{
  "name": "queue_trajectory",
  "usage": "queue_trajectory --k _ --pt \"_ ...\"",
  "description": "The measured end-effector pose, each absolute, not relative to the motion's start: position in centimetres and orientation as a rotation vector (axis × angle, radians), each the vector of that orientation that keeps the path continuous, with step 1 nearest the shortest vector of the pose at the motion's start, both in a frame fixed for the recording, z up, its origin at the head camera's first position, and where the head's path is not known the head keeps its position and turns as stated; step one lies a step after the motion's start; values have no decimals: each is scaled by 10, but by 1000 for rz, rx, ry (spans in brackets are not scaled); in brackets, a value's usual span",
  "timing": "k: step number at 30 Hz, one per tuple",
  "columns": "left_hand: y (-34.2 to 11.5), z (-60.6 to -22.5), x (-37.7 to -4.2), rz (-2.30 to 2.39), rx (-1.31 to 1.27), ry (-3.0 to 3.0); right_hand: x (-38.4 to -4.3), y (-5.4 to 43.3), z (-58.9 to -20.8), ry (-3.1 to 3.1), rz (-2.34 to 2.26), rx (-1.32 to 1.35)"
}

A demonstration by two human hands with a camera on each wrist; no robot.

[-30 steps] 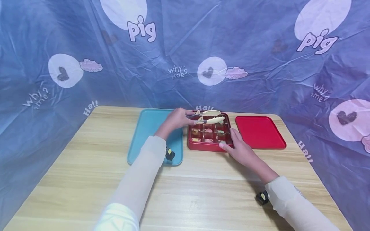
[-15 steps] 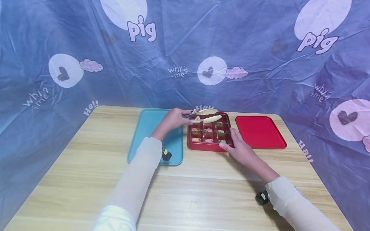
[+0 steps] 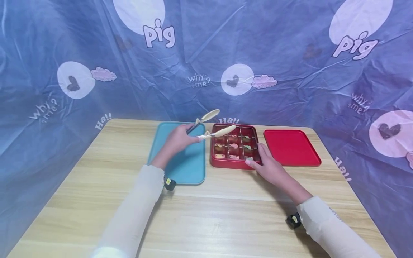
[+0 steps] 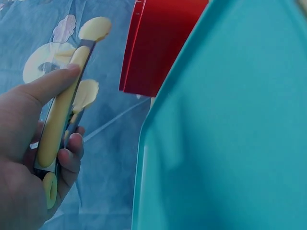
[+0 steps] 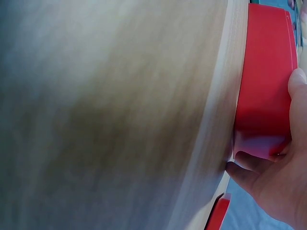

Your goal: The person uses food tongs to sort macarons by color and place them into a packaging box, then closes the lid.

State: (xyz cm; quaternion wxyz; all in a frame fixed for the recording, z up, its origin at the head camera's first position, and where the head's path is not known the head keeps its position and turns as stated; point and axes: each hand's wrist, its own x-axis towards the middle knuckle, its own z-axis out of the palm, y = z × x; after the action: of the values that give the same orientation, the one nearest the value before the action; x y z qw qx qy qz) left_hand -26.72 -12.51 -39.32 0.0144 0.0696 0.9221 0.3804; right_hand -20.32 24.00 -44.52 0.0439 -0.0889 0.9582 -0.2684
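Note:
My left hand holds a pair of food tongs with pale yellow tips and grips, above the teal tray. The tongs' arms are spread, and I see nothing between their tips. In the left wrist view, the thumb presses one arm of the tongs and the fingers curl round the other. A red square box, divided into small compartments, stands just right of the tray. Small coloured pieces lie in several compartments; their kind is unclear. My right hand grips the box's near right corner, thumb at the front rim, fingers along the right side.
The teal tray lies left of the box, partly under my left arm. A flat red lid or tray lies to the right. A patterned blue cloth hangs behind the wooden table.
My left hand has moved left with the tongs, from over the box to over the teal tray. The tongs' arms have spread wider. My right hand stays on the box.

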Motion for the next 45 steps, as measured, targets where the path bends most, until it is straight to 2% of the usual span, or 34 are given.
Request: queue_trajectory --k 17,27,45 --pt "-232 -406 -218 1370 -147 2953 -203 239 -442 2909 -825 -278" --pt "-288 -418 -200 1282 -374 3011 -204 239 -442 2897 -821 -272" --pt "-334 -435 -200 1233 -693 2917 -204 240 -442 2895 -843 -295"
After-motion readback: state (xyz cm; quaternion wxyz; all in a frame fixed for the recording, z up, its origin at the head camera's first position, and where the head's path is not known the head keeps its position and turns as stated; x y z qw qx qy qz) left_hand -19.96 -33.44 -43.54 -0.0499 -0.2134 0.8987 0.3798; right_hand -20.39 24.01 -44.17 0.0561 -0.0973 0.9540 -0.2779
